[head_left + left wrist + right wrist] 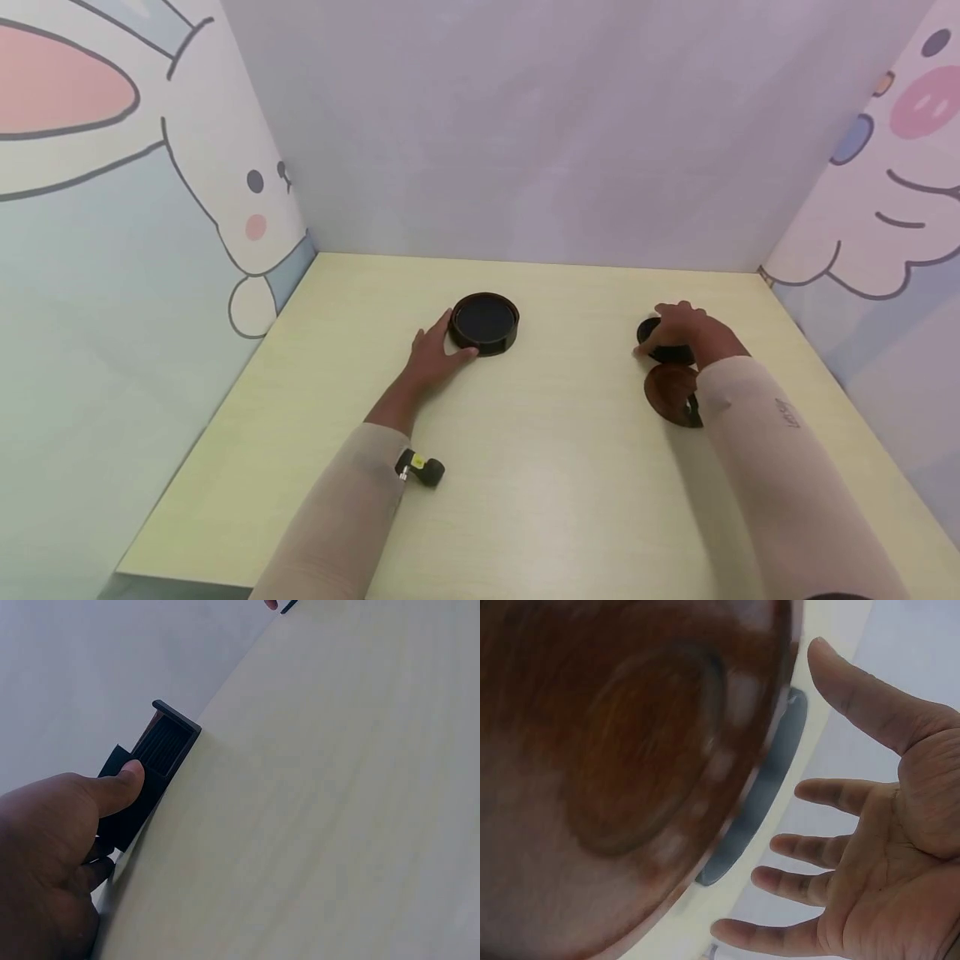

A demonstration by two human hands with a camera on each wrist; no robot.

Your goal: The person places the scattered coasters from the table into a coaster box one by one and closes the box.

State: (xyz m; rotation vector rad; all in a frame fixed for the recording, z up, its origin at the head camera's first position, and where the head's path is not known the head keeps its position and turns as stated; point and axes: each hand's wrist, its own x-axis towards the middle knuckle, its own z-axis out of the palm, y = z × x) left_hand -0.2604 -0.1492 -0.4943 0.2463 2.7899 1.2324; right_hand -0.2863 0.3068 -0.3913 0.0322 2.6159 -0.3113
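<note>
My left hand (435, 357) grips the left side of a round black holder (484, 323), which looks like a coaster holder. In the left wrist view the thumb presses its dark wall, beside a cutout showing a stack of thin edges (166, 742). To the right, my right hand (682, 327) is over a round black piece (673, 355), partly hiding it. Its fingers (810, 885) are spread in the right wrist view. A round, glossy brown disc (667, 393) with a raised ring is near that wrist, partly covered by the forearm; a dark grey disc (761, 791) shows behind it.
Both hands are over a pale wooden table (555, 467). A plain light wall (525, 133) closes off the back, with cartoon-printed panels (187, 275) at the sides. A small black device (422, 467) is fixed at the left sleeve.
</note>
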